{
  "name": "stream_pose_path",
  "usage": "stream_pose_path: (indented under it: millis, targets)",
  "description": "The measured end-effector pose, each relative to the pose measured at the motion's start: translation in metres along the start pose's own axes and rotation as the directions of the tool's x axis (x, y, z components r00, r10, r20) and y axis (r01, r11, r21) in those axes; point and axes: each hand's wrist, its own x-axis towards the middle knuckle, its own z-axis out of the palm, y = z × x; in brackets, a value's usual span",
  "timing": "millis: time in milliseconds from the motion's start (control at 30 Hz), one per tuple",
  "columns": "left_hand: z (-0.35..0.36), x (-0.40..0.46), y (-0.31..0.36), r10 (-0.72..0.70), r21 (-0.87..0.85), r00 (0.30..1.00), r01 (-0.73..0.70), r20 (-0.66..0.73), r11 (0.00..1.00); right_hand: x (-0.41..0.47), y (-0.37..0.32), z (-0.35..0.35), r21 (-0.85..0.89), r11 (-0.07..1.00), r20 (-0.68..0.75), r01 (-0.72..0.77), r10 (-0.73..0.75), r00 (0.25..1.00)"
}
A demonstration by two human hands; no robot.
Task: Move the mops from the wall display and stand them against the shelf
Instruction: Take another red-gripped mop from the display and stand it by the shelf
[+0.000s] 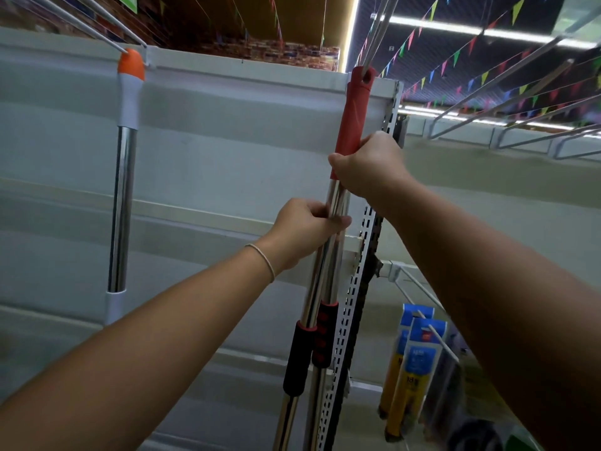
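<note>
Overhead, both hands, left hand (305,229) and right hand (367,164), grip red-handled mops (353,118) hanging on a wall hook (374,43) (another mop (125,177) waits); none looks moved yet.

Both forearms are bare, without sleeves; a thin pale string bracelet (264,260) circles the left wrist.
</note>
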Motion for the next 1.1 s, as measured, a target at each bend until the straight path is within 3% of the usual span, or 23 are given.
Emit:
stream_pose_path:
  millis: [233, 600, 733, 867, 933, 1100]
  targets:
    - [0.004, 0.012, -0.004, -0.020, 0.074, 0.999, 0.023, -0.043, 0.997, 0.011, 0.002, 0.003, 0.009, 0.998, 0.009, -0.058, 0.058, 0.998]
    - [0.006, 0.006, 0.001, -0.089, 0.045, 0.995, 0.092, -0.047, 0.995, 0.007, 0.006, -0.001, 0.139, 0.985, 0.046, -0.099, 0.093, 0.995]
    - [0.013, -0.002, 0.006, -0.059, 0.234, 0.994, 0.079, -0.092, 0.969, -0.007, 0.011, -0.010, 0.151, 0.986, 0.093, -0.067, 0.053, 0.994]
    - [0.013, -0.022, 0.011, -0.009, 0.636, 0.996, 0.066, -0.092, 0.769, -0.024, 0.020, -0.020, -0.006, 0.999, 0.181, -0.052, 0.052, 0.982]
    - [0.012, -0.038, 0.008, 0.019, 0.669, 0.995, 0.049, -0.094, 0.742, -0.034, 0.028, -0.027, -0.033, 0.997, 0.239, -0.072, 0.078, 0.968]
    - [0.010, -0.072, 0.005, 0.092, 0.556, 0.978, 0.027, -0.186, 0.831, -0.057, 0.039, -0.057, -0.059, 0.998, 0.286, 0.011, 0.007, 0.958]
